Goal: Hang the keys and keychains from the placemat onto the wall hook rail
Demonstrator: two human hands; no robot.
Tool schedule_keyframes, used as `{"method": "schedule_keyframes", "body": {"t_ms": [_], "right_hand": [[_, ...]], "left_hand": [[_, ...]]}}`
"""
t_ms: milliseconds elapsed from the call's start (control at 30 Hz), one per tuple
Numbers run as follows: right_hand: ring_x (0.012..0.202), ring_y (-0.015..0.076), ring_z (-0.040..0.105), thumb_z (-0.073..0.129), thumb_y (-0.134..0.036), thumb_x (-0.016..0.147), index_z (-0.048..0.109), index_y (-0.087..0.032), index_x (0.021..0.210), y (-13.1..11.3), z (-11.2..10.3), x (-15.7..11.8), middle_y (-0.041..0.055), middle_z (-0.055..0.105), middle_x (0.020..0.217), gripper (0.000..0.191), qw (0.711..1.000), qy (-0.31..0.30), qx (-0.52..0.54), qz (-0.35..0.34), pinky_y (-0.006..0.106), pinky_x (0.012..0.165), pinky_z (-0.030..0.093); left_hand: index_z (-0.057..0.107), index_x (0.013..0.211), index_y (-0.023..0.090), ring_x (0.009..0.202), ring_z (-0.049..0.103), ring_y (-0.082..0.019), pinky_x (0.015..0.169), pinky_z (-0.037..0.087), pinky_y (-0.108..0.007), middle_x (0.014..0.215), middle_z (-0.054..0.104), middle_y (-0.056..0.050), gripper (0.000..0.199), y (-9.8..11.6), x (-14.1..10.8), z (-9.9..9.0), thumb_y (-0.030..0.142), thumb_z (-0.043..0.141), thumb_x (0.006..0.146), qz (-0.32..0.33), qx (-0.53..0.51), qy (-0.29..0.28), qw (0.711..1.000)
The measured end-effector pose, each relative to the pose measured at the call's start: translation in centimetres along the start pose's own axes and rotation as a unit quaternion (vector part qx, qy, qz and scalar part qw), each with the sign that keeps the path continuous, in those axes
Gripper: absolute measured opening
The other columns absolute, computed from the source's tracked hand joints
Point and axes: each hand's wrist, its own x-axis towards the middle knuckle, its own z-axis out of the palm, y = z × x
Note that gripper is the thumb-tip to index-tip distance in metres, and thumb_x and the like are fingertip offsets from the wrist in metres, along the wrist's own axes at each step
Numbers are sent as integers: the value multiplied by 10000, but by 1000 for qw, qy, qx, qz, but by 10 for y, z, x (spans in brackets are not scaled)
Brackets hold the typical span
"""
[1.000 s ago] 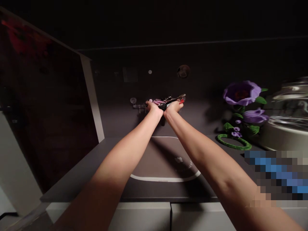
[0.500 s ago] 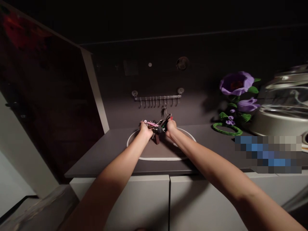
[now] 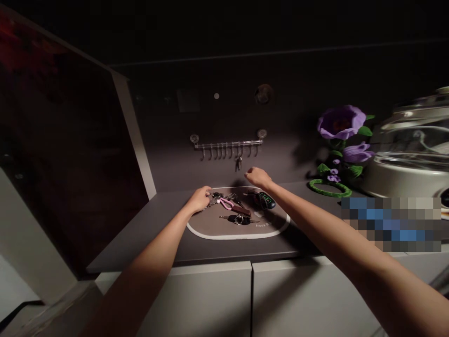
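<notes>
Several keys and fobs lie spread on a brown mat with a white rim (image 3: 242, 237). Among them are a pink strap (image 3: 226, 203), a brown tag (image 3: 241, 210), a black car fob with green marks (image 3: 266, 200) and a black key with a ring (image 3: 239, 219). My left hand (image 3: 199, 199) is at the mat's left edge, its fingers closed beside the metal keys; what they pinch is too small to tell. My right hand (image 3: 258, 178) is raised over the mat's back edge, fingers curled; their tips and any contents are hidden.
A clear hook rail (image 3: 229, 144) is fixed to the dark wall, with a small key bunch (image 3: 239, 162) hanging from it. At the right of the counter (image 3: 140, 234) stand purple flowers (image 3: 342, 122) and a white appliance with a clear lid (image 3: 403, 180).
The keys that were bunched in both hands now lie on the mat. My left hand has moved left and down, while my right hand has moved slightly right and up.
</notes>
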Motion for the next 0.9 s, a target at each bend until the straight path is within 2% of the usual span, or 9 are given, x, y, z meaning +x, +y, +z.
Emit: {"method": "schedule_keyframes", "body": {"t_ms": [67, 133, 200, 300, 433, 567, 733, 833, 900], "right_hand": [[952, 244, 574, 630, -426, 639, 589, -147, 986, -14, 6, 14, 152, 625, 1008, 447, 999, 12, -42, 10, 332, 780, 421], [950, 240, 577, 626, -480, 641, 551, -121, 1036, -25, 15, 27, 169, 610, 1030, 540, 999, 11, -39, 16, 321, 767, 431], [899, 217, 593, 607, -415, 685, 566, -124, 971, -30, 23, 38, 146, 629, 964, 410, 999, 29, -25, 23, 300, 753, 434], [822, 187, 602, 551, -264, 740, 592, -137, 845, -32, 30, 47, 113, 643, 861, 169, 997, 75, 11, 7, 284, 742, 435], [681, 152, 593, 472, -287, 789, 586, -149, 862, -36, 23, 47, 77, 642, 784, 194, 983, 136, 121, -18, 275, 690, 448], [711, 154, 585, 471, -310, 782, 592, -146, 840, -52, 10, 38, 75, 650, 796, 211, 974, 161, 152, -57, 278, 713, 437], [664, 134, 568, 537, -302, 753, 597, -135, 684, -66, 10, 5, 65, 656, 718, 190, 986, 41, 116, -114, 242, 664, 412], [638, 131, 567, 589, -322, 725, 608, -145, 631, -60, 17, -25, 48, 656, 673, 202, 986, -90, 60, -130, 229, 634, 397], [651, 150, 576, 618, -363, 703, 638, -154, 675, -53, 22, -44, 56, 662, 694, 211, 977, -152, 17, -152, 240, 630, 396]], "left_hand": [[607, 990, 198, 901, 569, -220, 814, 406, -295, 1011, 631, -83, 420, 0, -1, 0, 103, 579, 582, 21, 16, -50, 998], [604, 1029, 199, 928, 567, -214, 828, 408, -286, 1058, 623, -67, 433, 3, -4, -2, 133, 559, 603, 56, 19, -102, 993], [621, 1010, 208, 938, 566, -212, 838, 410, -286, 1064, 630, -45, 391, 7, -7, -6, 162, 542, 629, 87, 20, -146, 985], [644, 979, 219, 991, 548, -228, 880, 395, -301, 1082, 630, -36, 334, 13, -11, -11, 222, 550, 659, 100, 27, -162, 981], [647, 990, 241, 1052, 521, -247, 930, 363, -322, 1127, 613, -38, 339, 13, -13, -14, 257, 583, 658, 99, 25, -171, 980], [647, 982, 245, 1029, 531, -239, 899, 388, -312, 1102, 623, -34, 340, 7, -11, -13, 252, 604, 644, 71, -45, -176, 981], [628, 975, 208, 951, 567, -200, 829, 424, -286, 1034, 636, -54, 354, 0, -6, -13, 169, 581, 626, -6, -189, -129, 973], [640, 904, 191, 881, 584, -196, 776, 440, -282, 991, 638, -70, 363, -3, -5, -16, 95, 600, 556, -39, -205, -116, 971], [645, 847, 181, 846, 583, -194, 760, 439, -285, 940, 641, -74, 329, -3, -6, -18, 74, 602, 539, -54, -188, -90, 977]]}}
